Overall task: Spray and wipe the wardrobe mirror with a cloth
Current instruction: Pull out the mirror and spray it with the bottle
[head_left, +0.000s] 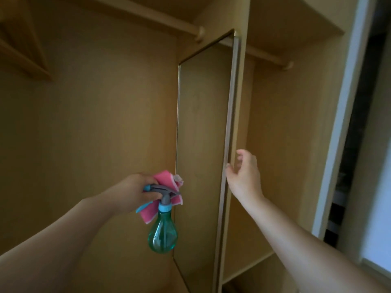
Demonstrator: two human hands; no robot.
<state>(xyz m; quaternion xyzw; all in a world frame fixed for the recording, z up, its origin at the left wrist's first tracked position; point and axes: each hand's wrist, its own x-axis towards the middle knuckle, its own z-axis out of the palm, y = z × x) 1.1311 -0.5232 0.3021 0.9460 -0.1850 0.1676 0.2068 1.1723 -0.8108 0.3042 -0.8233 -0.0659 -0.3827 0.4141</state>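
Both arms are stretched out in front of the person, reaching into an open wooden wardrobe [95, 106]. The left hand [135, 192] is raised at about the middle of the view, its fingers curled tight around the grey trigger head of a spray bottle [162, 233], with a pink cloth [167, 182] bunched into the same grip. The bottle hangs down from that fist, its round green body below the hand and its nozzle pointing to the right, towards the glass. Folds of the cloth stick out above and below the trigger.

The right hand [245, 172] is further right and slightly higher, loosely spread, with the fingers half bent and gripping nothing. Its thumb and fingertips sit right at the metal-framed edge of the mirror [203, 144], so close that I cannot tell whether they touch it.

There is one mirror, one bottle and one cloth. Two wooden hanging rails [268, 57] show up near the top, one left of the mirror panel and one right of it, along with several shelves [294, 20].

The mirror is a tall, narrow panel standing upright between the two hands, seen at a steep angle, and it reflects only the brown wood of the wardrobe. The bottle and cloth are just beside its left edge, low down, while the free hand is at its right edge. A pale door frame [342, 115] stands at the far right.
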